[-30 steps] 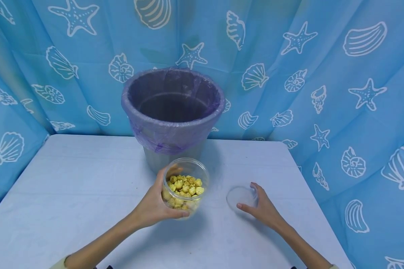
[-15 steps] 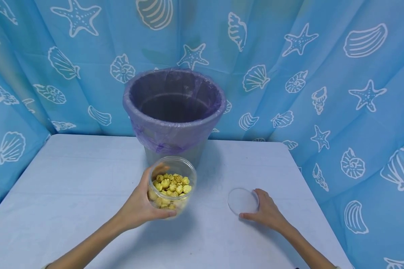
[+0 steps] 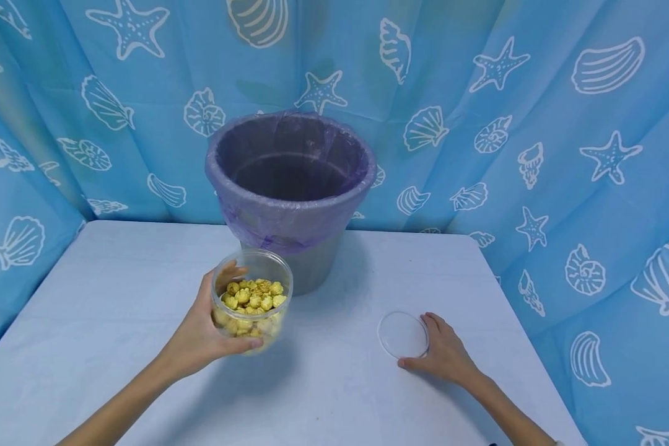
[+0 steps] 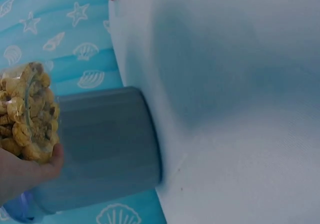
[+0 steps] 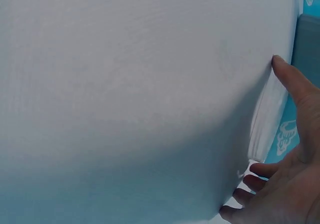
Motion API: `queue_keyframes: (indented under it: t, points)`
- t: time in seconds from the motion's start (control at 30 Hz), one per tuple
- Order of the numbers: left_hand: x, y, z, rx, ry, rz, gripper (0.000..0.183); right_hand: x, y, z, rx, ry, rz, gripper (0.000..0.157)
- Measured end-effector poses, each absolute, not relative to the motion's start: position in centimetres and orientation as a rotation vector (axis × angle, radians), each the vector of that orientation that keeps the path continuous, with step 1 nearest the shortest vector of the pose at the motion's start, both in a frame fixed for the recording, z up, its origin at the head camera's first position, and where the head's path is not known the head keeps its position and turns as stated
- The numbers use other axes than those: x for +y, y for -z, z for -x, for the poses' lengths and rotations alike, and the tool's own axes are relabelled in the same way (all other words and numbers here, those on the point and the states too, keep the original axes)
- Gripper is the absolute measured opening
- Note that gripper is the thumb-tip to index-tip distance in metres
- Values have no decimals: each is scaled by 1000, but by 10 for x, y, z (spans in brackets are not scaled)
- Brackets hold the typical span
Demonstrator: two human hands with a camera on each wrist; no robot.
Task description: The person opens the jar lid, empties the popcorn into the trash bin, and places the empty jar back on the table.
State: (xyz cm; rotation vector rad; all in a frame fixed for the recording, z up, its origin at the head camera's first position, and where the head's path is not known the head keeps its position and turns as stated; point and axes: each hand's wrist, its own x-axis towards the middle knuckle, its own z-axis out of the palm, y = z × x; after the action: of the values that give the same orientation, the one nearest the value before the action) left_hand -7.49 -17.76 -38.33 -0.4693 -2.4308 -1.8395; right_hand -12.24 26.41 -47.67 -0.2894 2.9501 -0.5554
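Observation:
My left hand [image 3: 201,328] grips a clear round plastic tub [image 3: 281,279] of yellow popcorn [image 3: 251,300] from its left side, thumb across the front. The tub is raised over the table with its mouth uncovered, tilted slightly toward me. In the left wrist view, popcorn [image 4: 22,119] shows through the tub wall beside the thumb. Flat on the table lies a clear round lid [image 3: 402,334]. Around its right edge my right hand [image 3: 446,353] spreads thumb and fingers, fingertips right at the rim. The right wrist view shows this hand [image 5: 295,154] with its fingers apart and fairly straight.
A grey bin [image 3: 318,260] lined with a thin purple bag [image 3: 281,223] stands upright at the back of the table, just behind the tub. White cloth [image 3: 340,396] covers the tabletop. Blue curtains [image 3: 535,93] with shell and starfish prints hang behind and along both sides.
My left hand has carried the popcorn tub leftward. The lid, earlier tilted in my right hand, now lies flat on the table, and the right hand has eased slightly back from it.

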Motion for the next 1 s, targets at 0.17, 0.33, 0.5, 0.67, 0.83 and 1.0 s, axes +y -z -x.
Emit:
queue_keyframes:
  t: [0.17,0.33,0.5,0.67,0.83,1.0]
  points:
    - [-185,383,75,-2418,1833,451,110,263,461,128,2917,552,304,112]
    - [-192,379,74,-2390,1827,441,110,264,426,141,2969,665,432,79]
    - [-197,373,71,-2379,1832,417,110,258,376,160,3029,649,638,58]
    - [-199,372,71,-2355,1836,422,110,249,331,182,3089,585,784,56]
    - [-202,370,70,-2371,1797,402,113,234,296,206,3133,548,865,57]
    - [-205,366,68,-2376,1777,380,113,212,263,230,3126,483,881,57]
